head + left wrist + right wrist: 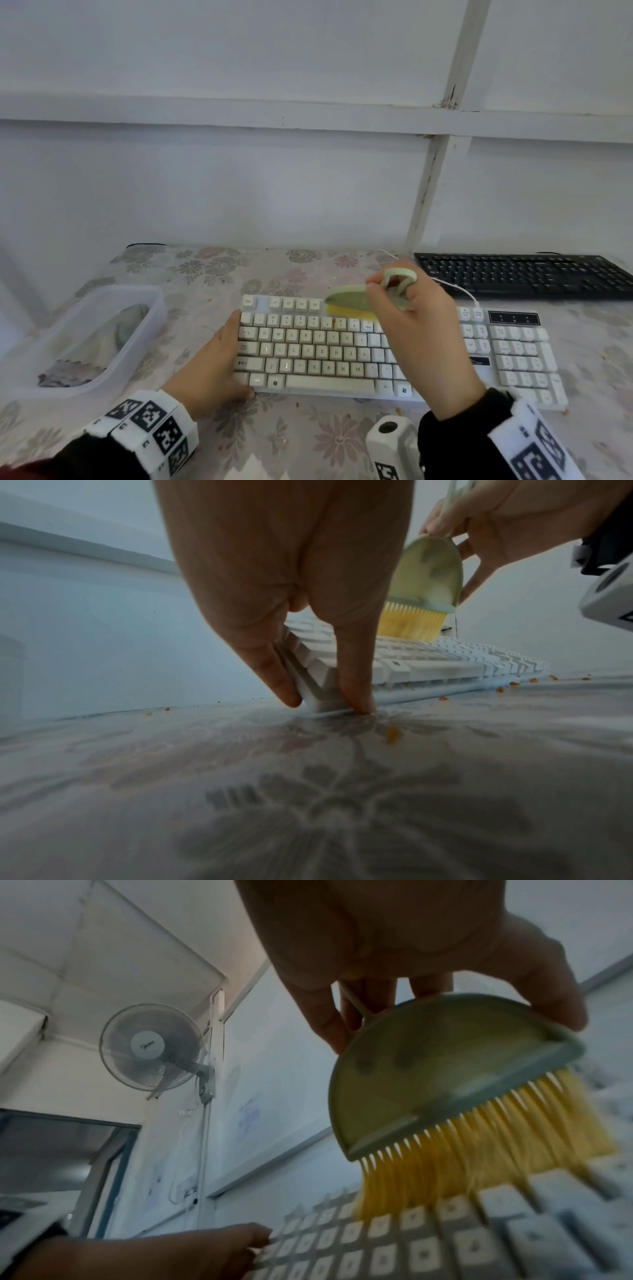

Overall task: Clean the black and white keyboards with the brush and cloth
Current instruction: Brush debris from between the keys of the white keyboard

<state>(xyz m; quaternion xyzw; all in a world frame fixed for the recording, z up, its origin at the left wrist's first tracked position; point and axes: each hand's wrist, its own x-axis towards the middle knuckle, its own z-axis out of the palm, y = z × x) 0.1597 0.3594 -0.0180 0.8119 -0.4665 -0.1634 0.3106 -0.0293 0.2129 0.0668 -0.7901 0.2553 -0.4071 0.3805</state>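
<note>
A plain office or classroom-like workroom. A wall-mounted fan point(154, 1047) hangs at the upper left of the right wrist view, beneath white ceiling panels, with a doorway at lower left. White framed wall panels point(239, 185) fill the upper head view, above a table point(308, 442) under a flowered cover.

White keyboard point(342, 349): flat on tabletop point(308, 438), long side toward viewer, keys yellowed. Brush point(346, 299): pale green half-round body, loop handle, yellow bristles down on the white keyboard's top key rows. Black keyboard point(520, 274): flat, far right, beyond white one.
</note>
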